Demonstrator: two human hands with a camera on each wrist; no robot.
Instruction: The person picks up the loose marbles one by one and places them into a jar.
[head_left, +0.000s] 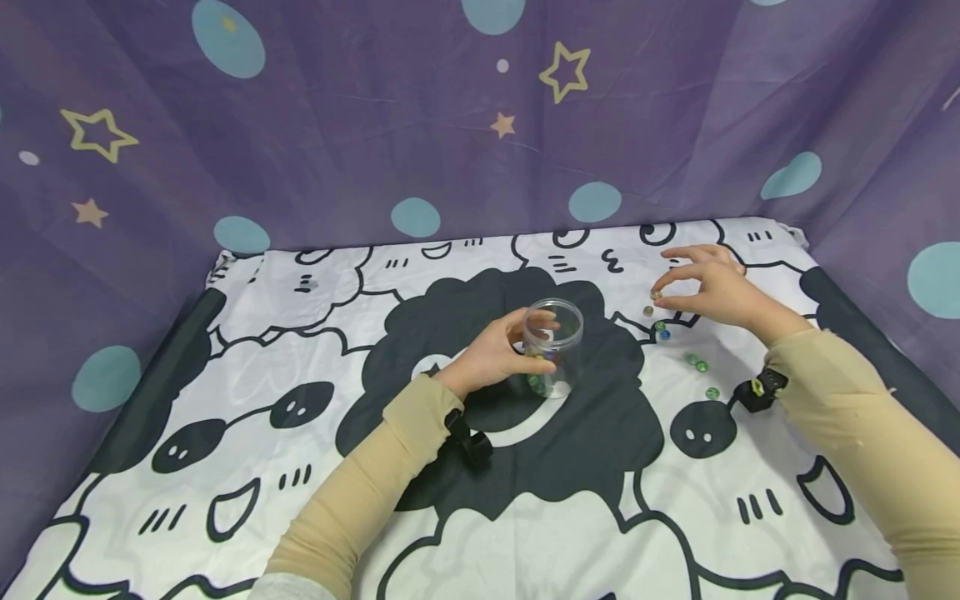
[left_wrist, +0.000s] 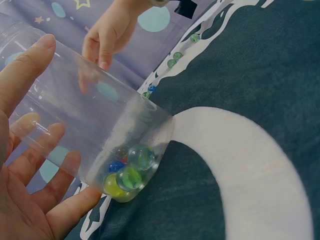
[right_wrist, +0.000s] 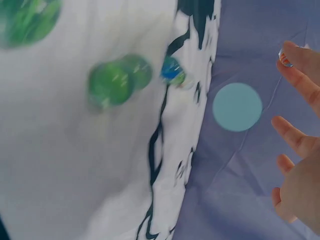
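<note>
My left hand [head_left: 497,357] grips a clear, lidless jar [head_left: 568,354] standing about upright on the dark part of the cloth. Several glass marbles [left_wrist: 129,178], green, yellow, blue and reddish, lie at its bottom in the left wrist view. To the right of the jar, my right hand [head_left: 712,287] pinches a clear marble with orange streaks [right_wrist: 285,58] between thumb and index finger, its other fingers spread. Loose marbles trail across the cloth below that hand: an amber one [head_left: 648,311], a blue one [head_left: 664,335] and several green ones [head_left: 701,366].
A white cloth with black cartoon drawings [head_left: 570,542] covers the table. Purple curtain [head_left: 337,150] with stars and blue dots hangs behind it and at both sides. Each wrist wears a small black camera, such as the left wrist camera [head_left: 471,440].
</note>
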